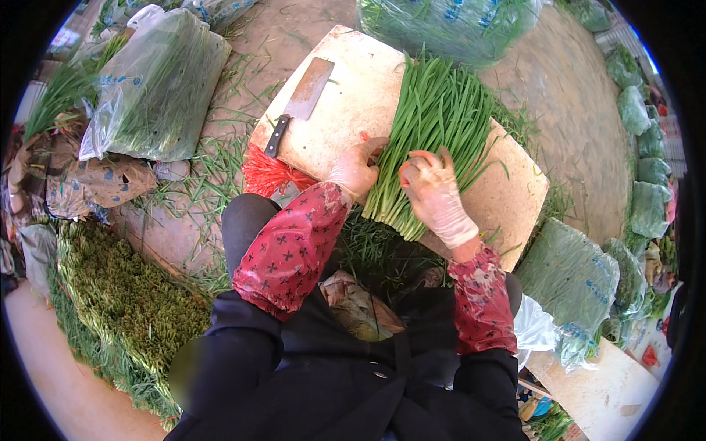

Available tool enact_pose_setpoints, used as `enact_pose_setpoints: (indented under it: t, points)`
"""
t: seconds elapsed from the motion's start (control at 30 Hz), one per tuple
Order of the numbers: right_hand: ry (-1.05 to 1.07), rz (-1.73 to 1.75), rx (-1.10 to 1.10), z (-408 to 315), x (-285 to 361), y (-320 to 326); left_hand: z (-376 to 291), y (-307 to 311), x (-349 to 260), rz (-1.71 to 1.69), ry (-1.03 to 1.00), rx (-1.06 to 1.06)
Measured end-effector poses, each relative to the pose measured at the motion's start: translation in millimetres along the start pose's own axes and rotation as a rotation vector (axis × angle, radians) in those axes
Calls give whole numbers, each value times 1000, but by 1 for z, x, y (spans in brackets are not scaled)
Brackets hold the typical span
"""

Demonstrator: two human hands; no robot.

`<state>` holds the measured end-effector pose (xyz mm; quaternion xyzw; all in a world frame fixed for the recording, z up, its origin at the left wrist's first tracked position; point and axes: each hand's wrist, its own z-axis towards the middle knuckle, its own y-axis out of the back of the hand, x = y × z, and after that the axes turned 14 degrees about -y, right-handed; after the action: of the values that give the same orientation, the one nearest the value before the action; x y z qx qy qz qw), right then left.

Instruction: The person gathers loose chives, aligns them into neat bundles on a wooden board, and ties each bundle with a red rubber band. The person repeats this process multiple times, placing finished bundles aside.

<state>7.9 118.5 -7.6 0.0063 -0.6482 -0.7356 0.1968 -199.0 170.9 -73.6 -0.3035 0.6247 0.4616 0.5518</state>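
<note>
A thick bundle of garlic chives point(441, 110) lies across a pale board point(353, 82), its cut stem ends toward me and its leaves pointing away. My left hand point(357, 168), in a thin whitish glove, is at the bundle's left edge with its fingers curled against the stems. A small red strip point(364, 135) shows beside its knuckles. Over the right part of the stems is my right hand point(436, 195), also gloved, with bent fingers; their undersides are hidden. A cleaver point(311, 88) with a black handle rests on the board's left part.
Red plastic ties point(273, 171) lie by the board's near left corner. Bagged greens stand beyond the board point(452, 27), at left point(160, 82) and at right point(571, 273). Tied bundles are piled at lower left point(127, 297). Another person's patterned clothing point(99, 184) shows at far left. Loose leaves litter the floor.
</note>
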Motion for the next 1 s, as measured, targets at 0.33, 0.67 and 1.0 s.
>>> enact_pose_setpoints:
  t: [0.33,0.67,1.0]
  points:
    - [-142,902,866,-42,29,85,2,-8,6,-34,37,-45]
    - [-239,325,234,-61,21,41,-2,-21,-26,428,-60,-90]
    - [-416,175,13,-69,-5,2,-5,-46,-30,616,-277,-130]
